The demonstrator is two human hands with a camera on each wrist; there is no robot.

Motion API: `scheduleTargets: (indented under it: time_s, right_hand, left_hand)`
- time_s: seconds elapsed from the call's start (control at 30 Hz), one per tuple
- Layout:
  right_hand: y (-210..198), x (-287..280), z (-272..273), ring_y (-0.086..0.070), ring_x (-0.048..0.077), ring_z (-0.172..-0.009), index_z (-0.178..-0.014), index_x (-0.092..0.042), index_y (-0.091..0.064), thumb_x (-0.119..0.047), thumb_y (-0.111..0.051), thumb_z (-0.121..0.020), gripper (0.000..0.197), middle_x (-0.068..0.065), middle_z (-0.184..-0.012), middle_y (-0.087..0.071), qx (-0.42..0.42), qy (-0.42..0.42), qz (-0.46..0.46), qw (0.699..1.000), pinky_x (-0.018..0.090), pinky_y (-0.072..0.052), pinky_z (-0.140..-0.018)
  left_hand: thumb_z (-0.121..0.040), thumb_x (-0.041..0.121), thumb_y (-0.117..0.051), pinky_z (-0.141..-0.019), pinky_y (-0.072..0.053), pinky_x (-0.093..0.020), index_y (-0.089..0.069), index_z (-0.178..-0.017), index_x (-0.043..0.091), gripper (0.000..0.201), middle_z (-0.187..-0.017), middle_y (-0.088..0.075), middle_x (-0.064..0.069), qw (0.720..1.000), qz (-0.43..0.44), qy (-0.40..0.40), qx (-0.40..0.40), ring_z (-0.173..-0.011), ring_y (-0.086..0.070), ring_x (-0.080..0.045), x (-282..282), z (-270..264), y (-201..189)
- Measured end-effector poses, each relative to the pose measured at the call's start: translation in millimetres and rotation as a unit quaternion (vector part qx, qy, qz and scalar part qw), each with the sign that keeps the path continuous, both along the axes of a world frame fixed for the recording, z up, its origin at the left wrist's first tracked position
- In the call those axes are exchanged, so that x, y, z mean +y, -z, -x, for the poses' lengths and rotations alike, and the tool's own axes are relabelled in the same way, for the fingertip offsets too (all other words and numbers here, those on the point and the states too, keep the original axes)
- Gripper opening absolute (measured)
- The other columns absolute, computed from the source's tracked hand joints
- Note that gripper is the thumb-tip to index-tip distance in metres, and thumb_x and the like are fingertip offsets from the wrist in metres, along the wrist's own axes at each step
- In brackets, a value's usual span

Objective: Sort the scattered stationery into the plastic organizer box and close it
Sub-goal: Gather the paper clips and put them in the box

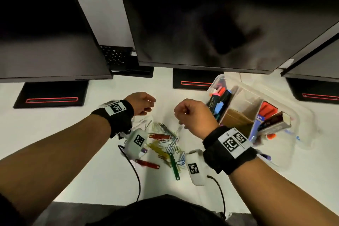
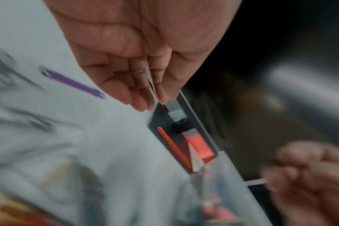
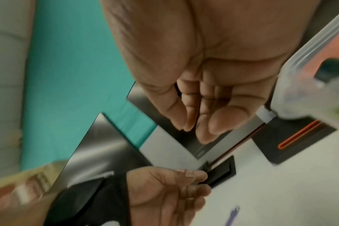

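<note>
1. While both hands hang above the desk, the left hand pinches a thin pale piece between thumb and pressed-together fingers. The pinch is only at the fingertips, so the piece may slip out and fall back.
2. The right hand has its fingers curled against the thumb, and a pale strip comes out of them in the left wrist view. I cannot tell what it is, or whether it is one thing with the left hand's piece. If it is, pulling apart could tear it.
3. The organizer box stands open at about 2 o'clock from the right hand. Its compartments are already crowded (markers and packs lean above the rim), so the lid may not close flat.
4. The pile of clips lies at 6 o'clock from the hands, with a green fastener across it. The clips look tangled, so lifting one may drag others and scatter them more.
5. The right wrist is just beside the box wall; a quick move toward 2 o'clock could knock it.
</note>
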State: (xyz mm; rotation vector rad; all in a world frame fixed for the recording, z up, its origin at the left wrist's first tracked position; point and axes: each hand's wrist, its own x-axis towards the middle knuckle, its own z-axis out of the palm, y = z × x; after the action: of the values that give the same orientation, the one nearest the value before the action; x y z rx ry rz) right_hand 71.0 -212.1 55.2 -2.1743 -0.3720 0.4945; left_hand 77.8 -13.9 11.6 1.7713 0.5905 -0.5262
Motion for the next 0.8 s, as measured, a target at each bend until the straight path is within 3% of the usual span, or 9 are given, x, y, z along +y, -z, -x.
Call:
scheduleTargets:
  time_s: [0.07,0.17,0.27,0.37,0.5,0.6,0.8]
  right_hand:
    - [17.3,15.2,10.5,-0.059,0.02,-0.079,-0.081,-0.014,-0.066,-0.011,-0.056,-0.085,0.011,-0.001,-0.08,-0.064,-0.031,-0.087,0.114,0.989,0.023,-0.041,-0.067]
    - [50.6,15.0,18.5,-0.061,0.025,-0.096,-0.093,-0.007,-0.067,-0.023,-0.06,-0.084,0.019,0.009,-0.101,-0.067,0.012,-0.179,0.282,0.943,0.025,-0.043,-0.074]
    - [75.7,6.4,25.1,-0.057,0.023,-0.085,-0.085,-0.014,-0.058,-0.043,-0.07,-0.076,0.034,0.006,-0.091,-0.06,0.098,-0.2,0.381,0.897,0.024,-0.039,-0.063]
    - [91.3,6.8,32.3,-0.059,0.023,-0.092,-0.096,-0.015,-0.06,-0.049,-0.075,-0.069,0.046,0.003,-0.091,-0.059,0.122,-0.19,0.406,0.886,0.025,-0.043,-0.072]
    - [102.8,16.1,38.7,-0.059,0.025,-0.11,-0.117,-0.008,-0.055,-0.044,-0.076,-0.07,0.063,0.008,-0.119,-0.062,0.126,-0.163,0.435,0.876,0.03,-0.048,-0.087]
    - [105.3,25.1,37.4,-0.06,0.026,-0.11,-0.117,-0.007,-0.056,-0.036,-0.069,-0.077,0.051,0.01,-0.119,-0.062,0.091,-0.151,0.429,0.886,0.031,-0.049,-0.088]
    - [102.3,35.5,28.4,-0.059,0.029,-0.107,-0.103,-0.017,-0.059,-0.033,-0.054,-0.089,0.022,0.011,-0.114,-0.064,0.051,-0.068,0.361,0.929,0.03,-0.046,-0.082]
  left_hand:
    - [-0.089,0.006,-0.055,-0.07,-0.044,-0.025,-0.064,-0.099,0.01,0.013,-0.094,-0.059,-0.007,0.991,-0.123,0.05,0.003,-0.084,-0.058,-0.023,25.9,13.8,16.0]
    - [-0.085,0.011,-0.06,-0.089,-0.044,-0.029,-0.063,-0.111,0.011,0.026,-0.114,-0.062,-0.008,0.955,-0.27,0.123,0.017,-0.108,-0.058,-0.026,60.2,36.6,36.3]
    - [-0.084,0.012,-0.061,-0.095,-0.044,-0.031,-0.062,-0.113,0.015,0.029,-0.122,-0.06,-0.008,0.93,-0.328,0.164,0.028,-0.112,-0.057,-0.026,86.2,53.6,50.1]
    - [-0.084,0.011,-0.059,-0.096,-0.042,-0.032,-0.06,-0.116,0.016,0.032,-0.122,-0.054,-0.01,0.909,-0.374,0.182,0.033,-0.112,-0.054,-0.028,110.4,61.0,60.2]
    - [-0.08,0.019,-0.065,-0.098,-0.042,-0.034,-0.054,-0.121,0.021,0.042,-0.125,-0.048,-0.011,0.884,-0.432,0.17,0.057,-0.118,-0.048,-0.029,133.9,66.4,67.5]
    - [-0.078,0.022,-0.067,-0.097,-0.043,-0.037,-0.05,-0.125,0.022,0.05,-0.127,-0.046,-0.011,0.872,-0.456,0.16,0.075,-0.119,-0.046,-0.03,140.7,70.8,71.9]
    - [-0.08,0.022,-0.068,-0.097,-0.042,-0.038,-0.048,-0.126,0.018,0.05,-0.122,-0.049,-0.011,0.894,-0.43,0.121,0.036,-0.116,-0.047,-0.03,135.9,71.7,79.5]
